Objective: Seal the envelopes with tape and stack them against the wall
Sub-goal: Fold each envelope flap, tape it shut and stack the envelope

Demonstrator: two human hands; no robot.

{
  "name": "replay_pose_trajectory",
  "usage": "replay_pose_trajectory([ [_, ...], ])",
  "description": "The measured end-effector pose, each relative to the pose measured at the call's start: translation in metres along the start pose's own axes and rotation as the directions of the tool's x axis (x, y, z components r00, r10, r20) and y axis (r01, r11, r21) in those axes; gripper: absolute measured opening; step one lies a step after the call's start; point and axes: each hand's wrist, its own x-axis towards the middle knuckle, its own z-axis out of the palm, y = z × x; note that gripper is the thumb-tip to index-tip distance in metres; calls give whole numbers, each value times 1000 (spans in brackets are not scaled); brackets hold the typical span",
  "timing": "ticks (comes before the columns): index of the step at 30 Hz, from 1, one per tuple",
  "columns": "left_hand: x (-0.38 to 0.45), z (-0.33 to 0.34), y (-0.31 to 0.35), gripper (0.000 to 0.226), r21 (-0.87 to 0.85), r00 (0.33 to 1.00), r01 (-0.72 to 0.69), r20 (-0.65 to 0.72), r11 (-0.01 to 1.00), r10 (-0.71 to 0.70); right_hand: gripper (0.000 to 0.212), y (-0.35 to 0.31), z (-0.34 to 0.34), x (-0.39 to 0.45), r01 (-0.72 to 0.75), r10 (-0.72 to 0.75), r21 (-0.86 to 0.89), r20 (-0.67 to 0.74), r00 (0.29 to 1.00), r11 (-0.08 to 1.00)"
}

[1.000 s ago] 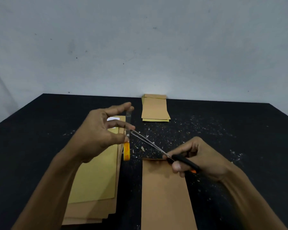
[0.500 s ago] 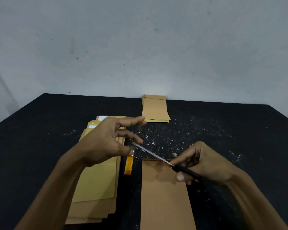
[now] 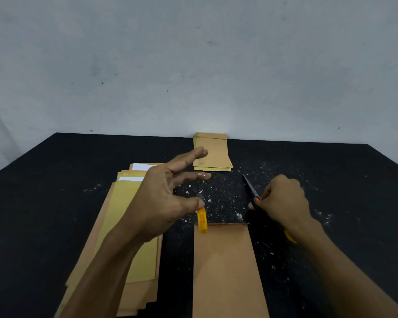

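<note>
A: Now, head view. State the envelope's position and handling.

B: The envelope (image 3: 228, 269) lies flat on the table (image 3: 55, 203), near edge, open end toward the wall (image 3: 193, 65). Judged light, thin, flexible; it will likely slide on the surface. Hold it flat by pressing near the top edge, then lift by a long side.

A: Hands?

B: The left hand (image 3: 166, 203) pinches the tape roll (image 3: 202, 220) between thumb and a finger, other fingers spread; a cut strip may hang from a fingertip, too faint to confirm. The right hand (image 3: 283, 200) grips the scissors (image 3: 251, 188), blades pointing at the wall.

A: Surroundings?

B: Unsealed pile (image 3: 129, 237) left of the envelope, under the left forearm. Sealed stack (image 3: 213, 152) touches the wall. White scraps (image 3: 218, 193) litter the path between; the raised scissors stand beside it.
</note>
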Motion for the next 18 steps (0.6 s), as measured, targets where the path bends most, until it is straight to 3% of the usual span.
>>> replay_pose_trajectory([
  [2,0,4,-1,88,-19,1000,-4,-5,1000,4,35,-6,1,-2,21,-21,-164,1,1000,986],
  [6,2,9,-2,85,-34,999,-35,-23,999,34,34,-11,-3,-4,28,-7,-190,113,994,981],
  [8,4,11,-2,83,-38,999,-39,-30,998,38,22,-11,-9,-8,99,-94,-28,129,987,995],
  [9,5,12,-2,83,-41,999,-39,-34,998,38,16,-12,-13,-12,147,-165,145,122,979,978],
  [12,8,14,-3,84,-28,999,-30,-38,999,29,11,-31,-31,-38,111,-368,701,227,902,705],
  [15,10,18,-5,86,-19,1000,4,-24,1000,-4,26,-41,-30,-48,-37,-475,829,356,805,559],
  [18,11,20,-9,88,-29,999,37,-9,999,-37,21,-41,-21,-47,-134,-475,884,362,802,447],
])
